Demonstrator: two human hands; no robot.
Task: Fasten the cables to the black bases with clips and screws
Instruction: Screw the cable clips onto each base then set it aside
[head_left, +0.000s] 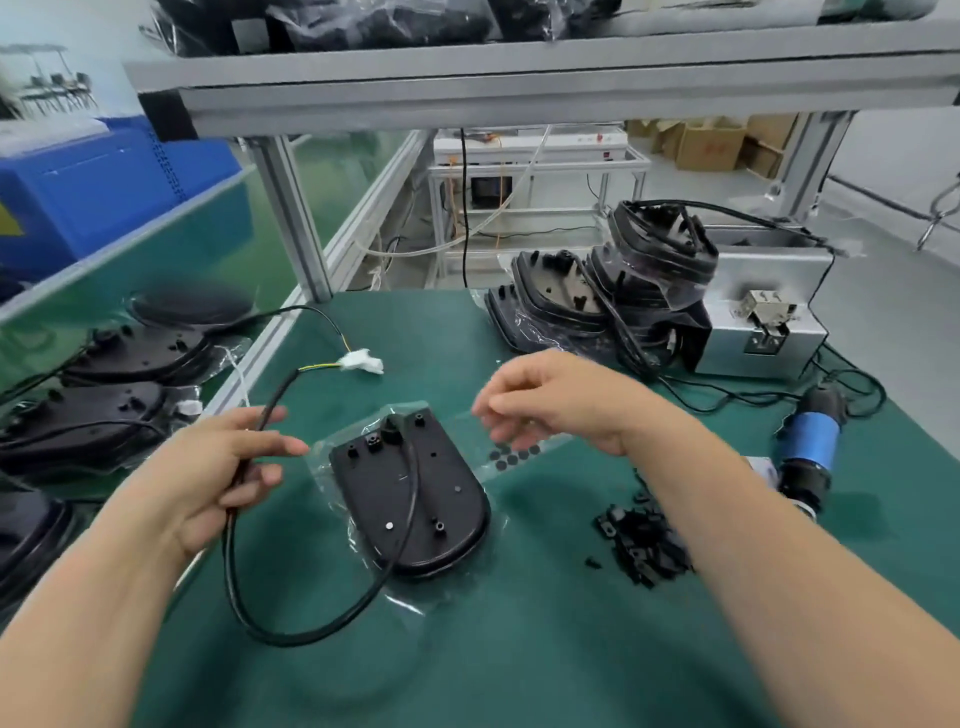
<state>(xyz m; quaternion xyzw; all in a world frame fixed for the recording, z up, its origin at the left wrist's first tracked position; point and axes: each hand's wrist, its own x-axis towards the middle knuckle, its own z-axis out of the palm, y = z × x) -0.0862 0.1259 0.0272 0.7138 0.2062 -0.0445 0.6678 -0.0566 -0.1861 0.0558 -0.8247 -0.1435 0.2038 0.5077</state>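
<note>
L grip curled on cable; R grip raised, blurred

A green-matted desk carries a black base in a clear bag at its middle. The cable loops onto the mat at the base's near left, and its white connector lies farther back. A clear strip of round black pads lies just right of the base, and a pile of black clips nearer right. At the back right are a stack of black bases and a metal box; a blue electric screwdriver lies by the right edge.
</note>
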